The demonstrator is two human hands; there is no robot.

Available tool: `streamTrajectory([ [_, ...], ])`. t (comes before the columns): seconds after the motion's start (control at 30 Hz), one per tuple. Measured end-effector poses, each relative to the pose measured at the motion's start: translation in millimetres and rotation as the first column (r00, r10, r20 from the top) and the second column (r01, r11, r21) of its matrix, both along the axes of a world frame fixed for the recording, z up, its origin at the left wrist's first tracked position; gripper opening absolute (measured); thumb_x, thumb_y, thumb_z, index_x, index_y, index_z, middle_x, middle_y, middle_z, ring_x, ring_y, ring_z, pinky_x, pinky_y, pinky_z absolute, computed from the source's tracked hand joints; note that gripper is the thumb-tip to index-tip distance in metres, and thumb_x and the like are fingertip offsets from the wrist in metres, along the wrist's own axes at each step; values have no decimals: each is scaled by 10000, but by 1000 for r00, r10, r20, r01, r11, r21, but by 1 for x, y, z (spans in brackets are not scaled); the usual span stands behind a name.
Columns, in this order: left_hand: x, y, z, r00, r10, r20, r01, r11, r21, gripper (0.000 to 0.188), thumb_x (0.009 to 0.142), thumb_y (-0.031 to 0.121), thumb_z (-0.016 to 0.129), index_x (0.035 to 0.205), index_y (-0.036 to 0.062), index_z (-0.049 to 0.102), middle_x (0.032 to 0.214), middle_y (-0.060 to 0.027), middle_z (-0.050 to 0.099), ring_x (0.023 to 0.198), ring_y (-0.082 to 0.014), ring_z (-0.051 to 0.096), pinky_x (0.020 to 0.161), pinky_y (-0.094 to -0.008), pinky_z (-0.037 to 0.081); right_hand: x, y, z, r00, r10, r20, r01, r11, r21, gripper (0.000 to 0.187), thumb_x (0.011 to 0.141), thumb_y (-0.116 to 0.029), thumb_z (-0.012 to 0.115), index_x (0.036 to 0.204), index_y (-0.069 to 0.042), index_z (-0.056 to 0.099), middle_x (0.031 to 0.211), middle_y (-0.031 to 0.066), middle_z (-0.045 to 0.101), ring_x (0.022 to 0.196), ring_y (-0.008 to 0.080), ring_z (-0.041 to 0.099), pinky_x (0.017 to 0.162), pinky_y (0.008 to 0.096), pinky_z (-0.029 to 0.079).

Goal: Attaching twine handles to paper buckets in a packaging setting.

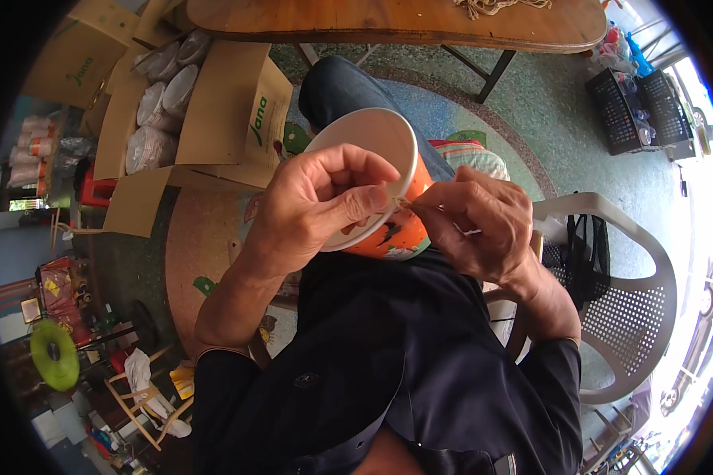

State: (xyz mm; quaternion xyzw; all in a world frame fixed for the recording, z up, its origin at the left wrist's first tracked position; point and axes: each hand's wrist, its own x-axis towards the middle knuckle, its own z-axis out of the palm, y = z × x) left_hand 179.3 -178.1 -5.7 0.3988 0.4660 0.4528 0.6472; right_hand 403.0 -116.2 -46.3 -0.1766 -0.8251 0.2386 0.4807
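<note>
The right hand's (483, 214) thumb and forefinger were pinched together on a thin pale strand (402, 203) at the rim of a paper bucket (396, 237), perhaps because so fine a thing needed the fingertips alone. The left hand (317, 202) had its thumb and forefinger narrowed close together at the same spot, its wrist across the bucket's mouth; whether they gripped the strand, I could not tell. The orange, white-lined bucket lay tilted over the lap between both hands, its mouth toward the upper left, probably so that the rim sat within reach and the body steadied it. Beyond the left forearm, an open cardboard box (222, 111) held wrapped stacks of containers (150, 150), its raised flaps seemingly leaving them easy to reach. Ahead, a bundle of cord (503, 7) rested on a wooden table (388, 25).
</note>
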Motion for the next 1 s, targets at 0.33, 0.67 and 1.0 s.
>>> streamTrajectory([
  [0.33, -10, -5, 6, 993, -77, -87, 85, 992, 90, 166, 1012, 8, 605, 1165, -24, 659, 979, -13, 686, 798, -24, 573, 703, -189, 458, 13, 7, 12, 990, 45, 131, -37, 997, -63, 210, 789, 28, 779, 962, -56, 694, 738, 46, 624, 565, 211, 639, 493, 337, 489],
  [0.67, 15, -4, 11, 675, 229, -701, 323, 762, 561, 140, 836, -18, 837, 949, 16, 761, 792, -43, 644, 658, -108, 616, 602, -254, 483, 19, 3, 19, 991, -36, 133, 10, 982, 191, 260, 778, -22, 856, 998, -36, 717, 684, 27, 600, 509, 149, 550, 450, 312, 409],
  [1.0, 15, -10, 2, 685, 367, -629, 314, 631, 710, 160, 849, -77, 762, 929, 4, 650, 862, -94, 727, 746, -225, 740, 632, -306, 574, 47, 17, 37, 902, -419, -104, 431, 883, 187, 91, 831, 46, 785, 911, 11, 758, 806, 77, 742, 590, 154, 624, 543, 283, 496],
])
